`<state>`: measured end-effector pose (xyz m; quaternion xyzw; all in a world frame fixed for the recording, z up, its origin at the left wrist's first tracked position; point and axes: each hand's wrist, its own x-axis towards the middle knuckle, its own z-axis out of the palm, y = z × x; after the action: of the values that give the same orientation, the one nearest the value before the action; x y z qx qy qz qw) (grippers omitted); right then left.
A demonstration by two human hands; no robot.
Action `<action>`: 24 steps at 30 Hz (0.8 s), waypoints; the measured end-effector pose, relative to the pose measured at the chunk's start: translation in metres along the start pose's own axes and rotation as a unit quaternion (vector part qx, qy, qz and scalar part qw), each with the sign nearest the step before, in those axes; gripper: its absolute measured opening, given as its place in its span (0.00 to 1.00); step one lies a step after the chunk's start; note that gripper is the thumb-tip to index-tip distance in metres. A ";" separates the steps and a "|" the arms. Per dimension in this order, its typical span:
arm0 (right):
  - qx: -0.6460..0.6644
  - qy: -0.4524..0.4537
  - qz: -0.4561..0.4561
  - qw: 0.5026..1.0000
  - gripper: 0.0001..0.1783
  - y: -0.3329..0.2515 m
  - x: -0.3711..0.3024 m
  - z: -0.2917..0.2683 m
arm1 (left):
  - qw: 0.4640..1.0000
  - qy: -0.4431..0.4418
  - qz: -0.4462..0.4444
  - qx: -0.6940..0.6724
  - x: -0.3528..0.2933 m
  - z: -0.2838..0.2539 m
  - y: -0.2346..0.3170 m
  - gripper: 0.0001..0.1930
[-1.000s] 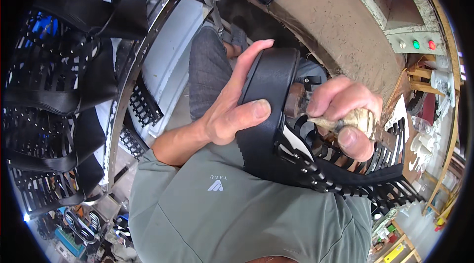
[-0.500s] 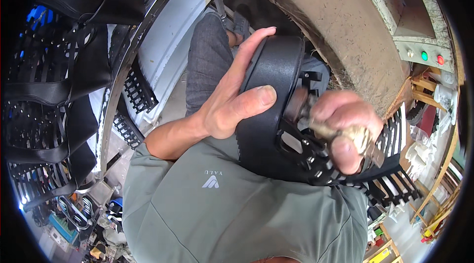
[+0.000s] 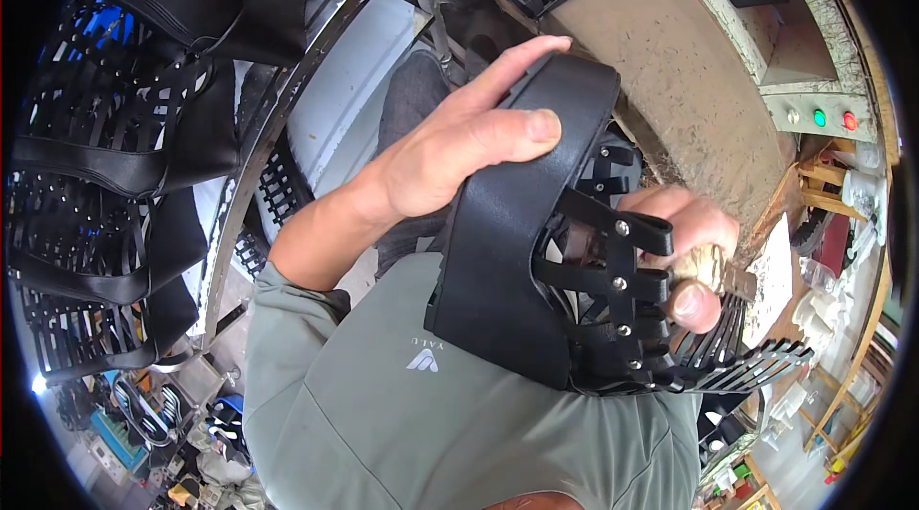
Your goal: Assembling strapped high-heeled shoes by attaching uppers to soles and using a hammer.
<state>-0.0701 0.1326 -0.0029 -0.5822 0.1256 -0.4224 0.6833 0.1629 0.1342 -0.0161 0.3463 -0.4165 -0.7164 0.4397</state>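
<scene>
Curved metal rack (image 3: 254, 175) hung with black strappy pieces (image 3: 115, 156), dusty brown worktop (image 3: 689, 79), cluttered floor (image 3: 144, 424), daylight

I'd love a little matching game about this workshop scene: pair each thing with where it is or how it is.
Things:
1. left hand
2. right hand
3. black strappy leather shoe upper with rivets
4. round green button on the grey panel

Places or states:
A. top right, beside a red button
B. held between both hands
C. thumb pressed on the smooth black band
D. gripping a small tan tool behind the straps

Pairs: 1-C, 2-D, 3-B, 4-A
</scene>
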 end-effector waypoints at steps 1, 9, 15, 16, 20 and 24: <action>-0.027 -0.026 0.001 0.999 0.16 -0.004 0.002 -0.002 | 1.000 -0.011 0.003 -0.023 -0.001 0.001 -0.001 0.37; -0.098 -0.096 -0.153 0.979 0.18 0.007 0.018 -0.003 | 1.000 -0.010 -0.019 -0.012 -0.007 0.013 -0.001 0.35; 0.047 -0.154 0.003 0.987 0.13 0.010 0.013 -0.013 | 0.999 0.002 -0.041 -0.002 -0.009 0.022 -0.003 0.37; 0.058 -0.142 -0.033 0.988 0.14 0.014 0.013 -0.011 | 1.000 0.019 -0.025 0.000 -0.007 0.023 -0.006 0.37; 0.031 -0.172 -0.018 0.984 0.15 0.026 0.008 -0.023 | 0.997 0.056 -0.033 -0.042 -0.012 0.020 -0.019 0.36; 0.124 -0.065 0.094 0.986 0.12 0.028 -0.026 -0.025 | 0.994 0.053 -0.030 -0.090 -0.005 0.020 -0.029 0.36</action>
<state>-0.0907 0.1331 -0.0435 -0.5047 0.0814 -0.3298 0.7936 0.1371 0.1522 -0.0333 0.3551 -0.3159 -0.7448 0.4684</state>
